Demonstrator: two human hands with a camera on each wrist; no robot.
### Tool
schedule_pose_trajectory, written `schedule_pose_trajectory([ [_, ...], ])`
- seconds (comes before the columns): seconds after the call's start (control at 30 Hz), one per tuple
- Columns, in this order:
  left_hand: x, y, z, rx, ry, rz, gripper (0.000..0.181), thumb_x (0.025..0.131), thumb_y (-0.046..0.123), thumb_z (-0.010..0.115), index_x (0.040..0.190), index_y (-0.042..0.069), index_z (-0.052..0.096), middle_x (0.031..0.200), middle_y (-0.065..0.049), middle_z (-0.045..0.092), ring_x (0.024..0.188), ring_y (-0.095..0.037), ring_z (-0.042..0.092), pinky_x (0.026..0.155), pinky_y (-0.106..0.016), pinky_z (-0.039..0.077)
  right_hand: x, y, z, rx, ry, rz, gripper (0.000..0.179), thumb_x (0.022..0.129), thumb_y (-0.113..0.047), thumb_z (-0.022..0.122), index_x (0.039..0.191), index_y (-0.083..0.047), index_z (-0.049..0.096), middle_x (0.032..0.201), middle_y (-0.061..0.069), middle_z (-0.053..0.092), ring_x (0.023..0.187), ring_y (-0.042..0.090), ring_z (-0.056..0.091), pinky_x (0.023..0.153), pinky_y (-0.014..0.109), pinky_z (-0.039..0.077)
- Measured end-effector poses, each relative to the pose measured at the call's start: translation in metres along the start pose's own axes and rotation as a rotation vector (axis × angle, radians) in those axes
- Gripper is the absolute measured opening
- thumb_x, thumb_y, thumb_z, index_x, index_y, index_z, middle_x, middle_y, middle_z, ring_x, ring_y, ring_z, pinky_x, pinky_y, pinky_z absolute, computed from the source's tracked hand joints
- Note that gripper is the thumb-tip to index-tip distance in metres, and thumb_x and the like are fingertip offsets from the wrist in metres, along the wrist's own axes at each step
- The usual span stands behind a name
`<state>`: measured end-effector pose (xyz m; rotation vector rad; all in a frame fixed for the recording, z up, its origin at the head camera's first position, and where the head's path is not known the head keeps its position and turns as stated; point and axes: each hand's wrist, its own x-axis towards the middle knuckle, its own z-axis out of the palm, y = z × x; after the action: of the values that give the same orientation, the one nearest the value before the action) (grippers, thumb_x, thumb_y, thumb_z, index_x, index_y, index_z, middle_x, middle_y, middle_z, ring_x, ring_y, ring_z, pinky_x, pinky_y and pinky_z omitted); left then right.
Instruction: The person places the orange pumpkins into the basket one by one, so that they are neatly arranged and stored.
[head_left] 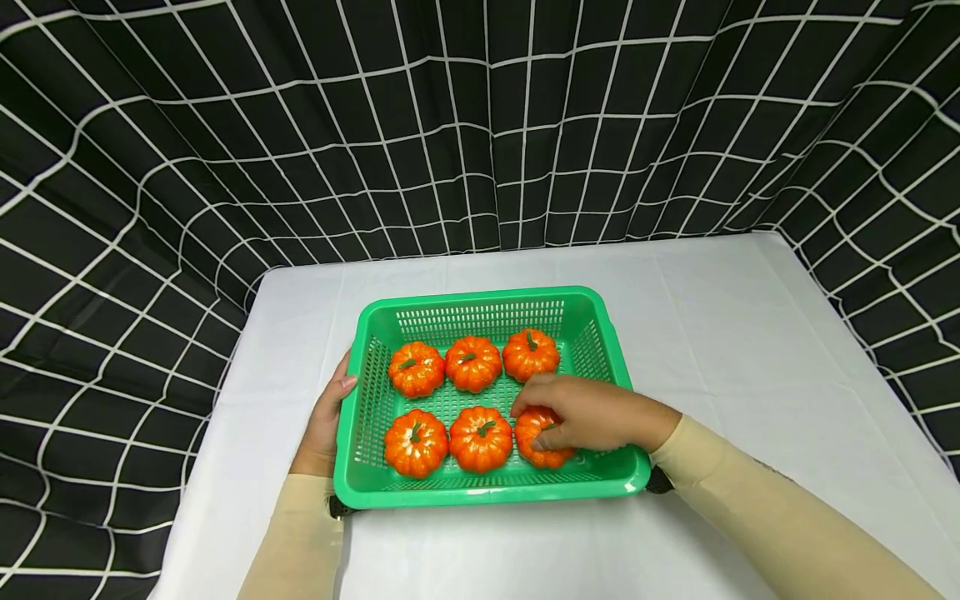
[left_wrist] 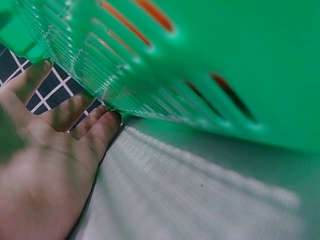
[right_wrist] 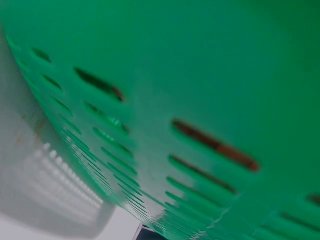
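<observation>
A green slotted plastic basket (head_left: 480,498) stands on the white-covered table, holding several small orange pumpkins with green stems in two rows. My right hand (head_left: 581,410) reaches over the front right corner and grips the front-row right pumpkin (head_left: 531,427), thumb on the near side and fingers on the far side. To its left lie a middle pumpkin (head_left: 481,440) and a left pumpkin (head_left: 416,444). My left hand (head_left: 324,421) rests against the basket's left side, thumb by the rim; in the left wrist view its extended fingers (left_wrist: 95,127) touch the outer wall. The right wrist view shows the slotted wall (right_wrist: 150,100), hiding the right hand.
The back row holds a left pumpkin (head_left: 417,369), a middle pumpkin (head_left: 473,364) and a right pumpkin (head_left: 531,356). White cloth (head_left: 720,333) covers the table. Black curtains with white grid lines (head_left: 487,125) hang behind and at both sides.
</observation>
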<state>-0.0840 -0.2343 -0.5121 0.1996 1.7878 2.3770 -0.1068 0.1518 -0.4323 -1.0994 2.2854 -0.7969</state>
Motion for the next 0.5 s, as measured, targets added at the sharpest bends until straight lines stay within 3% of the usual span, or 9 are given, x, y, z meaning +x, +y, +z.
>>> schedule_pose_trajectory([
  [0.5, -0.0011, 0.0031, 0.003, 0.016, 0.008, -0.008, 0.077, 0.101, 0.021, 0.029, 0.177, 0.027, 0.02, 0.176, -0.005, 0.028, 0.15, -0.029, 0.038, 0.117, -0.035, 0.041, -0.0024, 0.0, 0.0001, 0.051, 0.082, -0.021, 0.027, 0.101, -0.021, 0.081, 0.126, -0.015, 0.075, 0.127, -0.005, 0.066, 0.117, 0.019, 0.061, 0.104, 0.045, 0.052],
])
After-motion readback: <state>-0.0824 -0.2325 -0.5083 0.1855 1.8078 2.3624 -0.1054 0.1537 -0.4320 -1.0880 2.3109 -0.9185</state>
